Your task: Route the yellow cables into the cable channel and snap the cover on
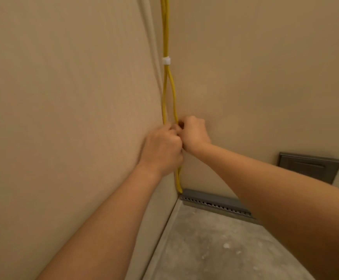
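Two yellow cables (pixel 165 37) run down the corner between two beige walls. A white clip (pixel 166 61) binds them together; below it they spread apart, then meet again at my hands. My left hand (pixel 161 152) has its fingers curled round the cables against the corner. My right hand (pixel 193 133) pinches them just above and to the right, touching the left hand. Below my hands the cables (pixel 178 181) continue down to the floor. A pale vertical strip (pixel 151 37) on the left wall beside the cables could be the channel; I cannot tell.
A perforated metal rail (pixel 215 205) lies along the foot of the right wall. A dark metal plate (pixel 309 167) is set low in that wall. The grey concrete floor (pixel 215 249) spreads below, with a pale skirting (pixel 164 225) along the left wall.
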The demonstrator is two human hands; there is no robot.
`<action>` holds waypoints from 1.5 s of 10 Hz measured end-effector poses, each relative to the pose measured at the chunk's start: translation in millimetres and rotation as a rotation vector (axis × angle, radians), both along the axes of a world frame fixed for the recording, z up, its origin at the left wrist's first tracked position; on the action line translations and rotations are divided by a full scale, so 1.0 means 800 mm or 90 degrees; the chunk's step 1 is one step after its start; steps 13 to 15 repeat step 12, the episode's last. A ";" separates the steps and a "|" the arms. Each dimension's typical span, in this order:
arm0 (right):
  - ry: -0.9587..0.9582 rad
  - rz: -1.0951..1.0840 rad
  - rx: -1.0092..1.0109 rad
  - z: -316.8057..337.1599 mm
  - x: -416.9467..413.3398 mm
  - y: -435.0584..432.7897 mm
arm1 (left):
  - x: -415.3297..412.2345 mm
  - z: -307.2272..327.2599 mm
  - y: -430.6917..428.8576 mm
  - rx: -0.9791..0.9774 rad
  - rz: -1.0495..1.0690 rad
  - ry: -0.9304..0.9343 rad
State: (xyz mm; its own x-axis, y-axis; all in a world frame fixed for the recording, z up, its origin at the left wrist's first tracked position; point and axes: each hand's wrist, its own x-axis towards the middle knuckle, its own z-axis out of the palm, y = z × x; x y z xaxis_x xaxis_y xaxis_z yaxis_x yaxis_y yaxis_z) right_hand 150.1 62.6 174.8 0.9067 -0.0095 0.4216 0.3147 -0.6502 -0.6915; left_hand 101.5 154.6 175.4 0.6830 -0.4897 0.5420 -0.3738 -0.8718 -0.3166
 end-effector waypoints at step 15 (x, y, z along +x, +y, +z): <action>0.072 0.257 -0.283 -0.036 -0.048 -0.004 | 0.019 0.110 -0.024 0.181 0.326 0.119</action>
